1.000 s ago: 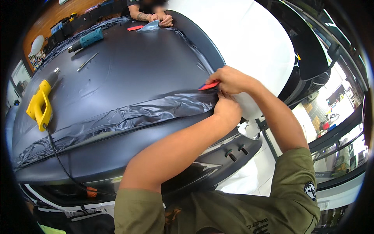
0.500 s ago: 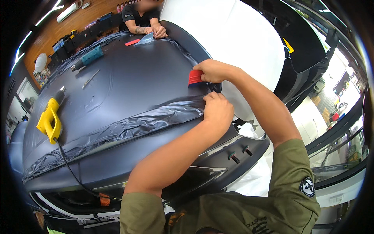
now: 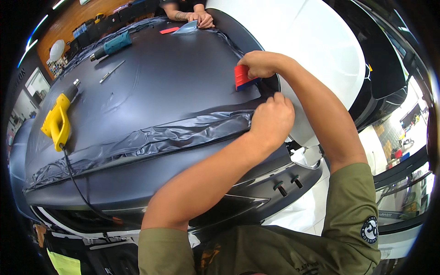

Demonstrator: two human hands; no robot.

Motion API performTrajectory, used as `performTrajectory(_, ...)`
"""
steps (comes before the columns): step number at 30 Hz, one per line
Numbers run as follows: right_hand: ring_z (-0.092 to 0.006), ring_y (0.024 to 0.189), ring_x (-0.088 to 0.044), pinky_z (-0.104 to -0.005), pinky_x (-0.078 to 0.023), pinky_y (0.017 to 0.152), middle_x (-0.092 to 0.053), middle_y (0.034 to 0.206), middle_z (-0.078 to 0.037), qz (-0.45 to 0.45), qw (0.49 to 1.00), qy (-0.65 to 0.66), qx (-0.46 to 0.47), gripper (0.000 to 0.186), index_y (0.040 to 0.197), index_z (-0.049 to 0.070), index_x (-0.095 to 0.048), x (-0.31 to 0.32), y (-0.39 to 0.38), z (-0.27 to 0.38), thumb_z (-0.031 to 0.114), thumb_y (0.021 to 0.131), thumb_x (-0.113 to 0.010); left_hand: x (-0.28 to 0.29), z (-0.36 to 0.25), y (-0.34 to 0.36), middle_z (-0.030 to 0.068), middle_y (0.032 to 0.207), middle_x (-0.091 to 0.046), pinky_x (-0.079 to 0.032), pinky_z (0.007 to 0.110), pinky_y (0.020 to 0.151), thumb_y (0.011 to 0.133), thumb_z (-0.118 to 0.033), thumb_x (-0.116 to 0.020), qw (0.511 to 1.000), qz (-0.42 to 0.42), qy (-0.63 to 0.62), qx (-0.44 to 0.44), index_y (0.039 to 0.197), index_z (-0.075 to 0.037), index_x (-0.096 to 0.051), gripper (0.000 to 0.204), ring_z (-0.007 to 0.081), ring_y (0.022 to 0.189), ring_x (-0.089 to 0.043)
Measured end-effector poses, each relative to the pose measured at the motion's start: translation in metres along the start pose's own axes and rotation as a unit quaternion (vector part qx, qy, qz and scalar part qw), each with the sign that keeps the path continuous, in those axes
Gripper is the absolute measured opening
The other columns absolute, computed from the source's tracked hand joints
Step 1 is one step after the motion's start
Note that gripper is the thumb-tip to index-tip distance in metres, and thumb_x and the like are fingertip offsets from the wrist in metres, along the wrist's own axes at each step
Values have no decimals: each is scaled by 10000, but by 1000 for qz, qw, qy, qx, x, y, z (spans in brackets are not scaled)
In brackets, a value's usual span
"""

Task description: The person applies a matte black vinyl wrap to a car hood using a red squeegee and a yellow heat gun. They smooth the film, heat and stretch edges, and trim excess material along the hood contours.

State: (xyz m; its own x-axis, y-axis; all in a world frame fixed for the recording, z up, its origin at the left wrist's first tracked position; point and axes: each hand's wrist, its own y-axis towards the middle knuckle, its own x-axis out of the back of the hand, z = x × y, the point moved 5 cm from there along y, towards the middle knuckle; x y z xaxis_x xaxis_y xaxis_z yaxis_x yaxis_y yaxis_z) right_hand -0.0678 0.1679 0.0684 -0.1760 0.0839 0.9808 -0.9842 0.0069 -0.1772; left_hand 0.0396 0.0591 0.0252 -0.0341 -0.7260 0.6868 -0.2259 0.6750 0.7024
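Dark blue-grey vinyl film point(image 3: 174, 87) covers a broad car panel, its loose edge gathered in shiny wrinkles along the near side. My right hand point(image 3: 261, 63) grips a red squeegee point(image 3: 242, 77) with a dark blue edge, resting on the film close to the panel's right corner. Just nearer to me, my left hand point(image 3: 274, 117) is closed at that corner, fingers curled on the film's loose edge; its fingertips are mostly hidden.
A yellow heat gun point(image 3: 57, 120) with a black cord lies on the left, beyond it a teal heat gun point(image 3: 112, 46) and a silver pen-like tool point(image 3: 112, 72). Across the panel, a co-worker's hands point(image 3: 201, 18) are by a red squeegee point(image 3: 169, 30). A white car point(image 3: 302, 41) stands at right.
The view has shifted, so the panel sits higher and farther right in it. My left hand has lifted slightly at the corner, while my right hand keeps hold of the squeegee.
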Motion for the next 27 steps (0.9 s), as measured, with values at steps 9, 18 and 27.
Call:
performTrajectory(9,-328,903,-681,-428,-513,804,-719,920,-170,15,999,9,32,218,977,8,-692,1,-9,18,5,763,-649,-2,0,-4,201,907,-601,-601,411,672,785,-15,-611,999,29,-45,6,860,42,-596,95,328,792,-688)
performTrajectory(18,-338,840,-649,-438,-498,771,-692,852,-163,27,999,0,30,202,920,-11,-665,-3,-12,23,-1,725,-616,-4,-5,-7,185,877,-612,-597,389,681,749,-41,-641,999,15,-36,-2,839,33,-621,119,308,783,-693)
performTrajectory(27,-344,901,-619,-437,-490,835,-677,861,-160,54,993,-75,77,152,860,-18,-668,-20,-27,32,7,719,-618,-15,-13,-18,196,868,-644,-569,389,717,719,-78,-656,997,47,49,-48,795,39,-676,141,314,794,-690)
